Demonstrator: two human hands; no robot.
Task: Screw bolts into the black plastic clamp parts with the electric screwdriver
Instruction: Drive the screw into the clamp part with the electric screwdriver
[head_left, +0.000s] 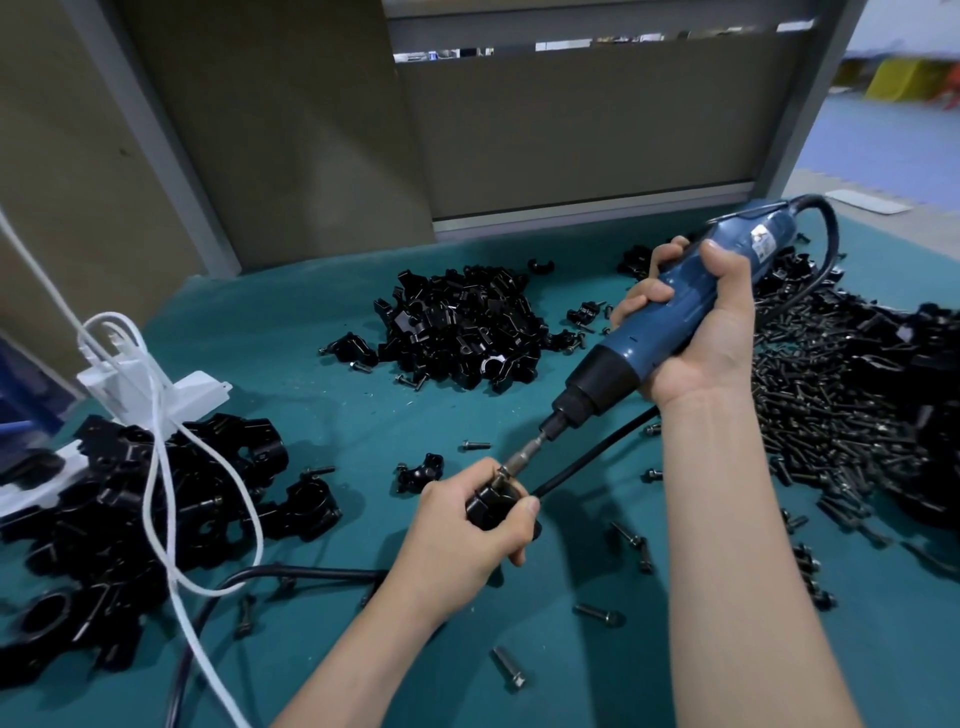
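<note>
on the teal mat (291, 322), nearer me than the pile of clamp parts (457, 327), my right hand (696, 332) is wrapping fully round the electric screwdriver (631, 353). my left hand (467, 525) is clenching one clamp part (488, 506), bit (519, 457) seating on its bolt (503, 474); light, stiff, slick plastic, so i'm favouring its flat sides.
</note>
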